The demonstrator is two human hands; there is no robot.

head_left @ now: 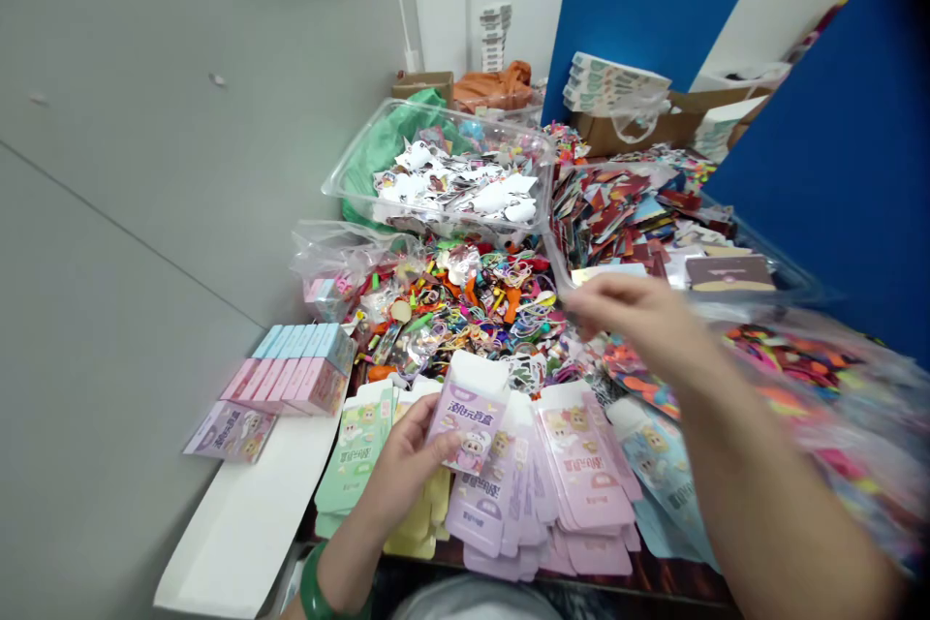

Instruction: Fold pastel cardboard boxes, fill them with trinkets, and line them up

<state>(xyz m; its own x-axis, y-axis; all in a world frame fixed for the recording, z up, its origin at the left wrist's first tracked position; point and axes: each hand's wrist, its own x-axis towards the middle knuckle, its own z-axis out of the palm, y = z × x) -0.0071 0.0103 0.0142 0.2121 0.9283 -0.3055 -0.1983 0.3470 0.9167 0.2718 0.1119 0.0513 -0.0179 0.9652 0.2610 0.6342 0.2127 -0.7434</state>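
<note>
My left hand grips a small purple printed box at its side, with the thumb across the front. The box stands upright and its white top flap is raised. My right hand is slightly blurred, above the right edge of a heap of small colourful trinkets, near a bin of cards. Its fingers are drawn together and point left; what they hold, if anything, does not show. Below the hands lie stacks of flat boxes: green, yellow, purple, pink and blue.
Filled pink-and-blue boxes stand in a row in a white tray at left, with a purple box beside them. A clear bin of white cutouts stands behind the trinkets. Bagged colourful pieces lie at right. A grey wall borders the left.
</note>
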